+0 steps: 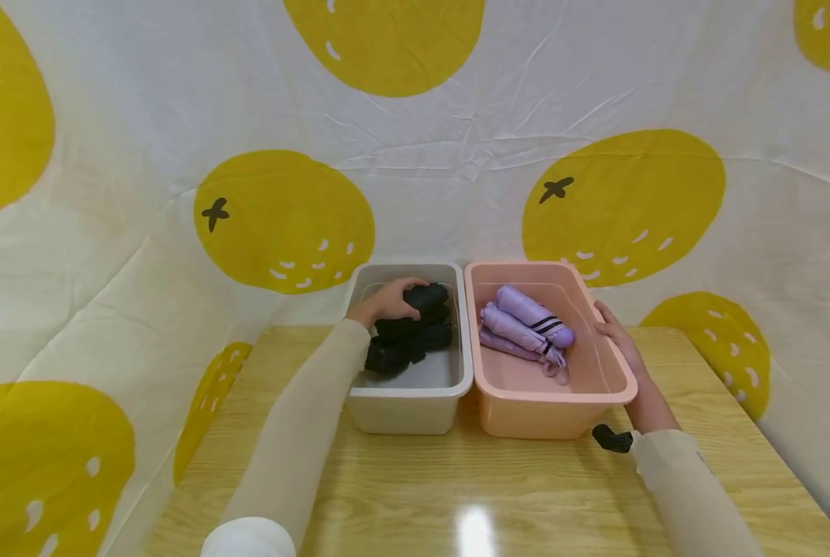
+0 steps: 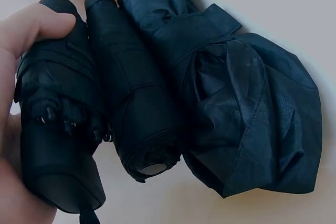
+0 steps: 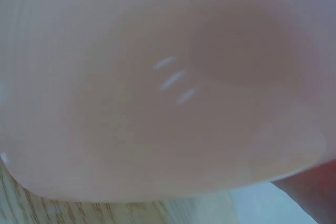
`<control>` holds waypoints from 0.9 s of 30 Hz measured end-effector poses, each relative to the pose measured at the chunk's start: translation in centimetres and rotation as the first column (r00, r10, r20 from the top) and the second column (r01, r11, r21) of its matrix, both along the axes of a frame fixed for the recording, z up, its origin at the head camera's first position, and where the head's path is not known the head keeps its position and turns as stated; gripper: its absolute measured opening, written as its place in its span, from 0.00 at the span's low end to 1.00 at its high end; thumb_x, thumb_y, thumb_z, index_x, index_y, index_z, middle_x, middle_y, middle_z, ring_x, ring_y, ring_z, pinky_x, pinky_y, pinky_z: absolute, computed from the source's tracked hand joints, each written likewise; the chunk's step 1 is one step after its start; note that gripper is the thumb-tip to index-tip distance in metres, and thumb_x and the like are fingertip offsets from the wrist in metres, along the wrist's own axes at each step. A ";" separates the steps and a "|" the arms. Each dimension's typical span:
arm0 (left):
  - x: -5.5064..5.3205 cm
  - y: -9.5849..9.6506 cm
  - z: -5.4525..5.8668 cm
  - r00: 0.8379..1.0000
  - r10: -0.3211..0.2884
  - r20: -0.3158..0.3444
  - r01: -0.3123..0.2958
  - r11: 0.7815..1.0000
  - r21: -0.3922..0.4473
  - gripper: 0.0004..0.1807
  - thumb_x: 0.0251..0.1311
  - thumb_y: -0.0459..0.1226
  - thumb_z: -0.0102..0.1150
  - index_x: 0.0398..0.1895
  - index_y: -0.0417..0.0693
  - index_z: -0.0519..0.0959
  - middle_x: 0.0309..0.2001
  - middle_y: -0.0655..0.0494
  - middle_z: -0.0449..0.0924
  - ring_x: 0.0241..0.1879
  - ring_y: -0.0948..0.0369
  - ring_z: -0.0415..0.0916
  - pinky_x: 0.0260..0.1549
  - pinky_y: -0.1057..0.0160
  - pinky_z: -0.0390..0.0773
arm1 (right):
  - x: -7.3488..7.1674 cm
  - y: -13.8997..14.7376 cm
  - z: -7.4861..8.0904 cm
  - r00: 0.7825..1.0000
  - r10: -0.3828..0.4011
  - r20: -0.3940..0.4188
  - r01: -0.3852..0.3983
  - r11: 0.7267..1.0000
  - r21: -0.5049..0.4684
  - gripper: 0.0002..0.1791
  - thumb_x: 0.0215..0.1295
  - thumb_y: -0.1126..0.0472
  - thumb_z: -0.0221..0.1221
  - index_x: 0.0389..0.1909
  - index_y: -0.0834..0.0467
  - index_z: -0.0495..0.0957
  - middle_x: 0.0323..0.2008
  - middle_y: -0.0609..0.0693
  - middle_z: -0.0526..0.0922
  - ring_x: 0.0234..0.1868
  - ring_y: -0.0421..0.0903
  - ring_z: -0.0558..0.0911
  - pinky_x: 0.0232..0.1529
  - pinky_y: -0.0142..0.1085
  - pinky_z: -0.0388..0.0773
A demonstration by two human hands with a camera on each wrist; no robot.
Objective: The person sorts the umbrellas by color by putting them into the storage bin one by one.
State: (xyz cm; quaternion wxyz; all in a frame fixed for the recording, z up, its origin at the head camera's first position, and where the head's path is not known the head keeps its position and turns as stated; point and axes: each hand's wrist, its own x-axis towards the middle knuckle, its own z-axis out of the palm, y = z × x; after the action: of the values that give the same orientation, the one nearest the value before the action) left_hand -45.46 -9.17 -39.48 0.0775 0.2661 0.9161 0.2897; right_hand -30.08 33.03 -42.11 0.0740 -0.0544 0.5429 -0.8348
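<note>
In the grey bin (image 1: 402, 392), my left hand (image 1: 391, 300) grips a black folded umbrella (image 2: 60, 93), thumb across its upper part. Beside it lie a second rolled black umbrella (image 2: 134, 87) and a looser one (image 2: 247, 114) with bunched fabric. The pink bin (image 1: 547, 398) stands to the right, and my right hand (image 1: 622, 344) holds its right rim from outside. Inside that bin lie several lilac folded umbrellas (image 1: 515, 325), one with black stripes. The right wrist view shows mostly the blurred pink bin wall (image 3: 131, 129); the fingers are hidden there.
Both bins stand side by side, nearly touching, at the back of a wooden table (image 1: 415, 487). A white cloth (image 1: 442, 193) with yellow fruit prints hangs behind and along the sides. A small black object (image 1: 613, 439) is by my right wrist.
</note>
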 end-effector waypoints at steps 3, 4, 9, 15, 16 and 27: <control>0.1 -0.3 0.1 1.000 0.009 -0.005 -0.009 1.000 -0.025 0.38 0.51 0.36 0.70 0.68 0.56 0.69 0.65 0.49 0.67 0.60 0.51 0.65 0.60 0.52 0.64 | 0.1 -0.2 0.1 1.000 0.001 0.001 -0.001 1.000 0.000 0.34 0.79 0.59 0.32 0.77 0.41 0.27 0.77 0.45 0.28 0.72 0.45 0.44 0.70 0.36 0.39; 0.1 -0.4 0.1 1.000 0.013 -0.008 -0.013 0.999 -0.033 0.38 0.51 0.36 0.69 0.68 0.56 0.69 0.65 0.48 0.67 0.60 0.51 0.65 0.60 0.52 0.64 | 0.1 -0.2 0.1 1.000 -0.001 0.009 0.001 1.000 0.000 0.34 0.79 0.58 0.33 0.77 0.40 0.28 0.77 0.45 0.29 0.73 0.45 0.43 0.70 0.37 0.38; -0.1 -0.9 0.3 0.999 0.032 -0.028 -0.033 0.999 -0.038 0.37 0.52 0.34 0.68 0.68 0.55 0.68 0.64 0.47 0.69 0.59 0.51 0.67 0.59 0.52 0.65 | 0.4 -0.5 0.5 1.000 0.000 0.030 0.000 1.000 0.001 0.34 0.79 0.57 0.34 0.77 0.37 0.29 0.77 0.43 0.29 0.73 0.47 0.42 0.70 0.40 0.37; -0.3 -1.2 0.7 0.999 0.041 -0.026 -0.040 0.999 0.020 0.35 0.53 0.35 0.69 0.67 0.52 0.70 0.62 0.45 0.71 0.59 0.50 0.68 0.58 0.52 0.67 | 0.5 -0.6 1.0 1.000 -0.003 0.029 0.002 1.000 0.027 0.34 0.79 0.56 0.33 0.76 0.37 0.28 0.77 0.44 0.29 0.73 0.48 0.43 0.70 0.40 0.37; -0.3 -1.2 0.7 0.999 0.049 -0.024 -0.048 0.998 0.027 0.35 0.53 0.36 0.69 0.67 0.52 0.70 0.62 0.45 0.71 0.59 0.50 0.69 0.58 0.51 0.67 | 0.5 -0.6 1.0 1.000 -0.005 0.030 0.004 1.000 0.028 0.34 0.79 0.57 0.33 0.76 0.37 0.28 0.77 0.44 0.29 0.73 0.48 0.42 0.70 0.40 0.37; 1.2 -0.5 1.3 0.986 0.137 0.095 -0.158 0.950 0.269 0.30 0.62 0.37 0.63 0.68 0.49 0.69 0.58 0.43 0.73 0.57 0.49 0.70 0.54 0.50 0.71 | 0.6 -0.4 0.6 0.999 -0.007 0.045 0.007 1.000 0.005 0.34 0.79 0.57 0.33 0.76 0.37 0.27 0.77 0.43 0.28 0.73 0.47 0.41 0.70 0.40 0.35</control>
State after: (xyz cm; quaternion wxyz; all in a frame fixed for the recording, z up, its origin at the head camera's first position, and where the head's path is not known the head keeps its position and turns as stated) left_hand -44.23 -9.67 -38.20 0.0523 0.1939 0.8805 0.4294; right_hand -29.50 32.61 -41.47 0.0833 -0.0337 0.5434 -0.8346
